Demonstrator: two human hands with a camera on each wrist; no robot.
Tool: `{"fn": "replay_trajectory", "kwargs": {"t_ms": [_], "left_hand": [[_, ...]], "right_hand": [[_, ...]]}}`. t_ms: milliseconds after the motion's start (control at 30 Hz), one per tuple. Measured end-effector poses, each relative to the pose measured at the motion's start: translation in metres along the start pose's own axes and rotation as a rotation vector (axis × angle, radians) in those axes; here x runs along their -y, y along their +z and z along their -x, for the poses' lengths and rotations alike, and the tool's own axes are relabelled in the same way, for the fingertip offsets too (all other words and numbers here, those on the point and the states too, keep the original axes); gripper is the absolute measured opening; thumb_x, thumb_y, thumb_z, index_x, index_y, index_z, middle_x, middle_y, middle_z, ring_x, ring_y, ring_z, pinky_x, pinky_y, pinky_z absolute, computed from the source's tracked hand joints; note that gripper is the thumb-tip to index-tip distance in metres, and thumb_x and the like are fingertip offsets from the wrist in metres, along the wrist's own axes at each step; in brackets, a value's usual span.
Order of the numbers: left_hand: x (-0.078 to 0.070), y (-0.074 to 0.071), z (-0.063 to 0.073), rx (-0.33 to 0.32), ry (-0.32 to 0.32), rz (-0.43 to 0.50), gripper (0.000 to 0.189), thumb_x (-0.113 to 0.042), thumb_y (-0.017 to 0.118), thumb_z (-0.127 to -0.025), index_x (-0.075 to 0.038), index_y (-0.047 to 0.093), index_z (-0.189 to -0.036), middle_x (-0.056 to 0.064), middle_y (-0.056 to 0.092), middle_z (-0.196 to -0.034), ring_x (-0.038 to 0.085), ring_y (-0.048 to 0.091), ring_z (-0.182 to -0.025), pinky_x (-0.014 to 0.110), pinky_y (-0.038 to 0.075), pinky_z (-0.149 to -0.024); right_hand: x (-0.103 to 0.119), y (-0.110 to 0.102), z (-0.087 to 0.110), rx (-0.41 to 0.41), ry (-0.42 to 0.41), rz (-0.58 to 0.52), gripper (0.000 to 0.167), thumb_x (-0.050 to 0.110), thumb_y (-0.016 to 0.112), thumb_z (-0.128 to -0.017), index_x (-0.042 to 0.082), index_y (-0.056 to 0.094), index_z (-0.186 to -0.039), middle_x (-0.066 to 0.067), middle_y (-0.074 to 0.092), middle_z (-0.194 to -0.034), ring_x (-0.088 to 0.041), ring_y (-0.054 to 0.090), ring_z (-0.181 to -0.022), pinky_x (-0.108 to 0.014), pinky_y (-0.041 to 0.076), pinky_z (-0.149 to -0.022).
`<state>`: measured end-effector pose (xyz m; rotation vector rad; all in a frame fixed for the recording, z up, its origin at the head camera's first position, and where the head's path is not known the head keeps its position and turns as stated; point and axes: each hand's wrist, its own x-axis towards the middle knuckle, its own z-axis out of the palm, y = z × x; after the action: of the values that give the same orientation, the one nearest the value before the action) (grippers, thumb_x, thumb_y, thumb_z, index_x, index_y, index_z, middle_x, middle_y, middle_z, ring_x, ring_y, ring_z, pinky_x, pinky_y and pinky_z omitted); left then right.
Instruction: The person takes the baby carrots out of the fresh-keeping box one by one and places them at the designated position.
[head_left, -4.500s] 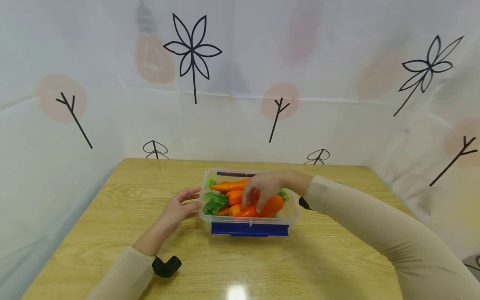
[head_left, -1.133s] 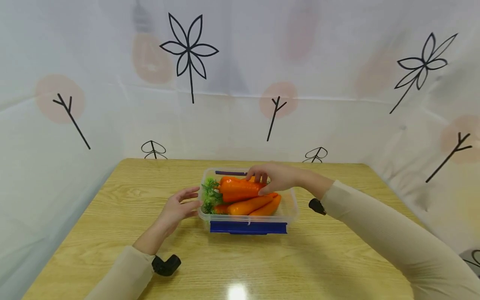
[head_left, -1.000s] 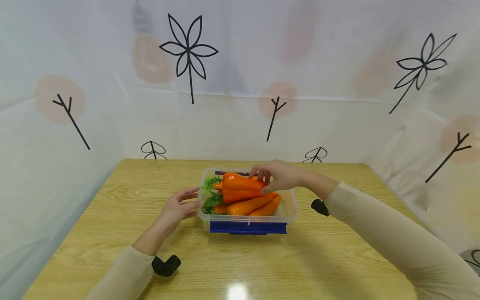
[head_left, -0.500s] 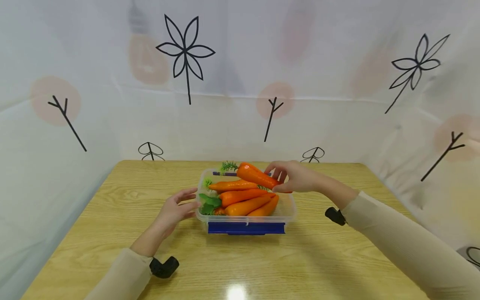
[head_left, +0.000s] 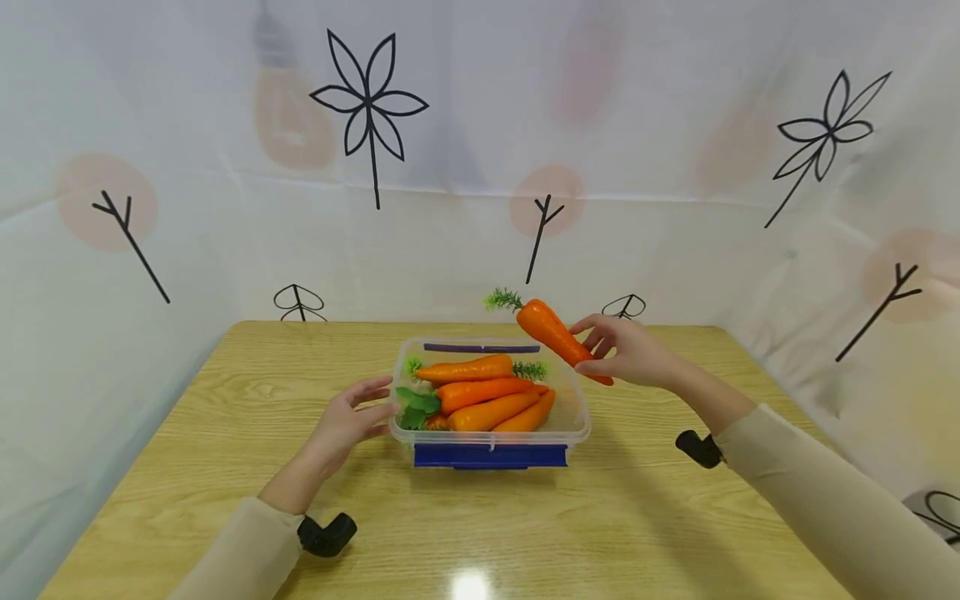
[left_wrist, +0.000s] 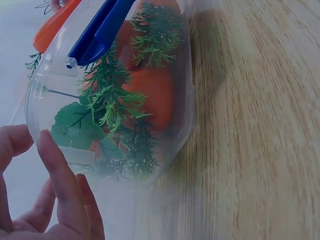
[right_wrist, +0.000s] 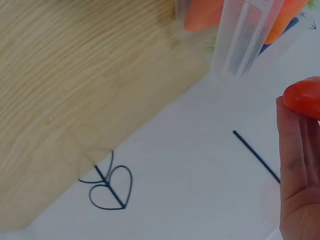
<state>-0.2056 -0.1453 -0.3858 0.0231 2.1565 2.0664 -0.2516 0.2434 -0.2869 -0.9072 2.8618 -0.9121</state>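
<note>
My right hand (head_left: 633,352) pinches a glossy orange carrot (head_left: 551,332) near its narrow end, thumb below and fingers above. The carrot is tilted in the air over the right back corner of a clear plastic food container (head_left: 491,437), its green feathery top (head_left: 504,300) pointing up left. In the right wrist view only the carrot's tip (right_wrist: 304,97) shows at the fingers. Several more carrots (head_left: 495,410) lie inside the lidless container, with leafy tops mostly to the left. My left hand (head_left: 347,423) rests its loosely spread fingertips at the container's left rim, as the left wrist view shows.
The container has a blue latch flap (head_left: 491,455) hanging at its front and another blue flap (head_left: 482,348) at the back. It stands on a light wooden table (head_left: 420,533). Behind and beside the table hangs a white cloth (head_left: 465,250) printed with plants.
My right hand has picked a carrot out of the container, lifting it up and to the right, clear of the others. My left hand has stayed at the container's left side.
</note>
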Motion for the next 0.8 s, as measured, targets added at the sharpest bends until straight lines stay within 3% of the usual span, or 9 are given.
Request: {"fn": "replay_trajectory", "kwargs": {"t_ms": [300, 600, 800], "left_hand": [[0.002, 0.002, 0.002, -0.012, -0.021, 0.020, 0.052, -0.010, 0.064, -0.088, -0.002, 0.045, -0.136, 0.020, 0.041, -0.131, 0.021, 0.057, -0.096, 0.036, 0.050, -0.083], [0.000, 0.002, 0.000, -0.030, -0.030, 0.023, 0.051, -0.009, 0.064, -0.088, -0.004, 0.047, -0.135, 0.019, 0.042, -0.131, 0.023, 0.057, -0.098, 0.034, 0.051, -0.081], [0.000, 0.002, 0.001, -0.026, -0.017, 0.021, 0.051, -0.010, 0.065, -0.088, -0.004, 0.046, -0.135, 0.019, 0.042, -0.131, 0.023, 0.058, -0.097, 0.034, 0.051, -0.080]], "right_hand": [[-0.021, 0.006, 0.019, -0.094, 0.114, -0.090, 0.047, 0.016, 0.072, -0.083, 0.002, 0.052, -0.123, -0.011, 0.062, -0.092, -0.022, 0.061, -0.077, -0.035, 0.051, -0.060], [-0.044, 0.013, 0.035, -0.171, 0.201, -0.240, 0.055, 0.017, 0.072, -0.083, -0.002, 0.046, -0.128, -0.019, 0.059, -0.097, -0.028, 0.061, -0.080, -0.035, 0.054, -0.061], [-0.054, 0.017, 0.045, -0.211, 0.251, -0.267, 0.058, 0.019, 0.072, -0.083, -0.003, 0.044, -0.130, -0.021, 0.058, -0.099, -0.030, 0.061, -0.082, -0.036, 0.055, -0.062]]}}
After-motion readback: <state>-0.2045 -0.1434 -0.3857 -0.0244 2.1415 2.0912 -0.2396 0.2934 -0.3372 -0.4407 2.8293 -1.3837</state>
